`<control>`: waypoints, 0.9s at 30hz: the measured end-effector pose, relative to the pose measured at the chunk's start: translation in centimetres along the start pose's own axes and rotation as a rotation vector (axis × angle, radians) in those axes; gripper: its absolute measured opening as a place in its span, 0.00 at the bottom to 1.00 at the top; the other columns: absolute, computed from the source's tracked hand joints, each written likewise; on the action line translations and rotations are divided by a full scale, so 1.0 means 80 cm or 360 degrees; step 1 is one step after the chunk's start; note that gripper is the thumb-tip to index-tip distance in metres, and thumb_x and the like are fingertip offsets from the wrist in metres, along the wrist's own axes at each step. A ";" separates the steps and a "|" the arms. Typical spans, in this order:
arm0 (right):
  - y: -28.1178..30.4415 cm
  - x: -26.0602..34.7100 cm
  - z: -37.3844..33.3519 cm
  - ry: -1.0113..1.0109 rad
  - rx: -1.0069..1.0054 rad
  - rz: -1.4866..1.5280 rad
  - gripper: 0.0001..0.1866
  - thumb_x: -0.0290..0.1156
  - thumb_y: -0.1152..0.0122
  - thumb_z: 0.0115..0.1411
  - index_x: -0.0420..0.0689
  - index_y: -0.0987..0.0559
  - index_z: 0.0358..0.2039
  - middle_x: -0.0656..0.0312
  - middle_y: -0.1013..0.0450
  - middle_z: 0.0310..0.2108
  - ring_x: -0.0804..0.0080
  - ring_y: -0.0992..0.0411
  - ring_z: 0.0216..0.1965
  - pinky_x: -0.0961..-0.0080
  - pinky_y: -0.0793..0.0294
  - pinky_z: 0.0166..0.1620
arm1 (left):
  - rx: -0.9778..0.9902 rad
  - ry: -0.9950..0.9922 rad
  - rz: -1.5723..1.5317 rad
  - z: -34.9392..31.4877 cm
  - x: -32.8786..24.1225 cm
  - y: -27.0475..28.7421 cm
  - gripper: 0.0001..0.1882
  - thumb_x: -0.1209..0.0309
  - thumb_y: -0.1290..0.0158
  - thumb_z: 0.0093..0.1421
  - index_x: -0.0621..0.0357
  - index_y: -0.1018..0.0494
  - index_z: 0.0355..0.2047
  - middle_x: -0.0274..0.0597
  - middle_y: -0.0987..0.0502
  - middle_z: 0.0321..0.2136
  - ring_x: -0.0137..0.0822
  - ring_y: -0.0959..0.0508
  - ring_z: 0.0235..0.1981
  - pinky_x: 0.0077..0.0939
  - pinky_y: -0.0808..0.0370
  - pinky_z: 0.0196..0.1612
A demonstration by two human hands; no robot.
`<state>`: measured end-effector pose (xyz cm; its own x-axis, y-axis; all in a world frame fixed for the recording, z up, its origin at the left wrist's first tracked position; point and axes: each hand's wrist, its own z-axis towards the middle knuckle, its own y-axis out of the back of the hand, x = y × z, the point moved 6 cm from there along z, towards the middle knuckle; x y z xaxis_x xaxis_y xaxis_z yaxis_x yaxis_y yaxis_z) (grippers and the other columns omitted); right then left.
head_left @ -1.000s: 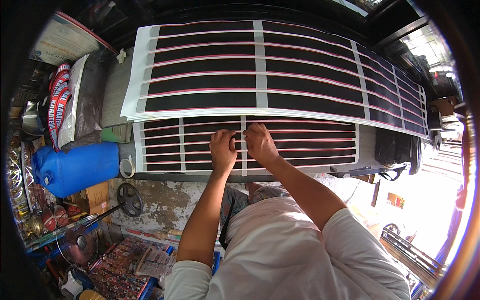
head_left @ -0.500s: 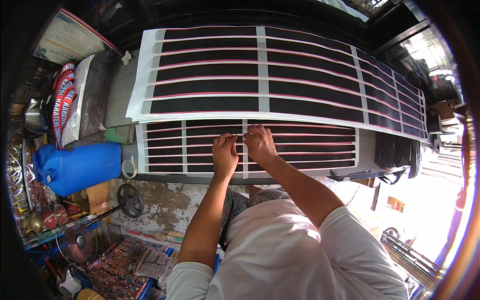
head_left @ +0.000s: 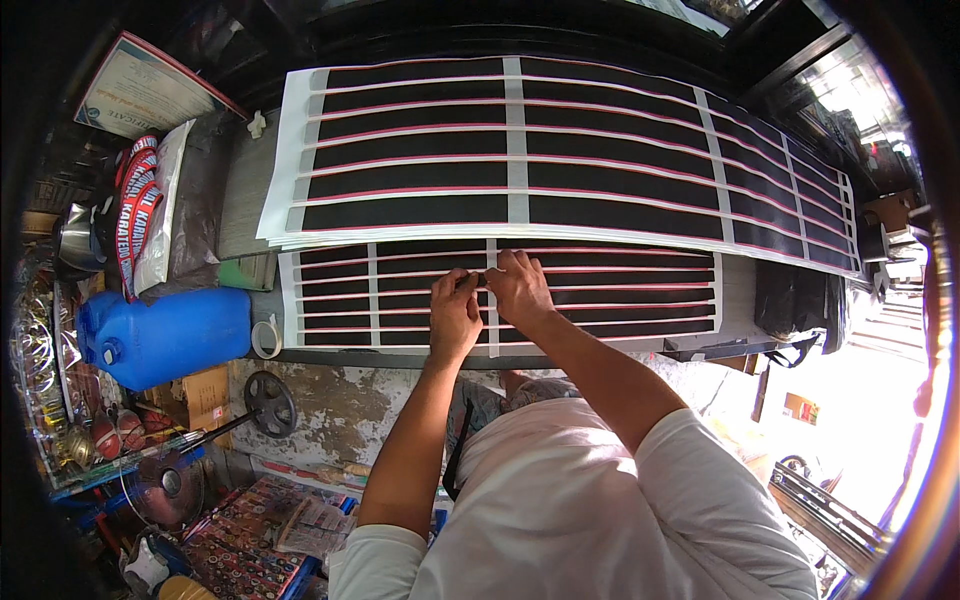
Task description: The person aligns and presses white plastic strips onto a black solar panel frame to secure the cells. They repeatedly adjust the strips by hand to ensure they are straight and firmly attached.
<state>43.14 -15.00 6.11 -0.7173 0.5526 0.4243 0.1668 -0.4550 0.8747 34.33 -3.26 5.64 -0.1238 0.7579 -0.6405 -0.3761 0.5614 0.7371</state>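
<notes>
On the nearer sheet (head_left: 640,297), which carries long black strips with thin white and red bands between them, both hands meet close together near a grey vertical tape (head_left: 493,338). My left hand (head_left: 457,312) lies just left of this tape, fingers and thumb pinched. My right hand (head_left: 520,290) rests across it, its fingers bent down and pressed together. Between the fingertips something small and dark shows, too small to name. A larger stack of similar black-striped sheets (head_left: 420,145) lies just beyond, overlapping the nearer sheet's far edge.
At the left are a blue jerrycan (head_left: 170,335), a tape roll (head_left: 266,340), a plastic-wrapped package (head_left: 185,215) and a red lettered ribbon (head_left: 138,210). A black bag (head_left: 795,305) sits at the table's right end. Below left stands a fan (head_left: 168,482).
The hands stay at the same tape, with the left fingertips slightly shifted and a dark bit now showing between them. The whole view has moved a little.
</notes>
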 end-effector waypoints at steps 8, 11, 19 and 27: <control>0.056 -0.056 -0.024 -0.0237 -0.0250 0.0174 0.09 0.25 0.30 0.59 0.46 0.13 0.41 0.55 0.23 0.44 0.49 0.25 0.48 0.49 0.26 0.55 | -0.0083 0.0068 -0.0098 0.001 0.029 0.037 0.18 0.75 0.44 0.70 0.58 0.21 0.60 0.52 0.22 0.58 0.56 0.22 0.57 0.46 0.21 0.61; 0.078 -0.084 -0.047 -0.0353 -0.0347 0.0165 0.14 0.23 0.31 0.60 0.43 0.15 0.47 0.52 0.23 0.44 0.46 0.24 0.48 0.50 0.25 0.55 | -0.0204 0.0156 0.0414 -0.001 0.076 0.083 0.23 0.70 0.45 0.74 0.59 0.27 0.67 0.58 0.28 0.66 0.59 0.26 0.65 0.50 0.24 0.65; 0.108 -0.096 -0.087 -0.0433 -0.0327 0.0223 0.16 0.21 0.35 0.62 0.42 0.16 0.50 0.52 0.24 0.46 0.47 0.25 0.49 0.52 0.24 0.56 | 0.0410 0.0050 0.0877 -0.021 0.125 0.070 0.36 0.51 0.58 0.81 0.54 0.50 0.81 0.52 0.50 0.81 0.57 0.49 0.81 0.75 0.47 0.75; 0.092 -0.079 -0.067 -0.0311 -0.0340 0.0278 0.14 0.18 0.34 0.59 0.40 0.15 0.45 0.53 0.23 0.43 0.49 0.24 0.45 0.54 0.23 0.52 | 0.0452 -0.0173 0.0630 -0.009 0.031 -0.007 0.36 0.50 0.58 0.80 0.57 0.45 0.80 0.50 0.46 0.80 0.50 0.47 0.81 0.72 0.53 0.78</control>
<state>45.31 -25.57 8.59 -0.5439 0.5673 0.6184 0.1157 -0.6792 0.7248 33.62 -1.96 3.49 -0.1045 0.9530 -0.2845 -0.0530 0.2803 0.9584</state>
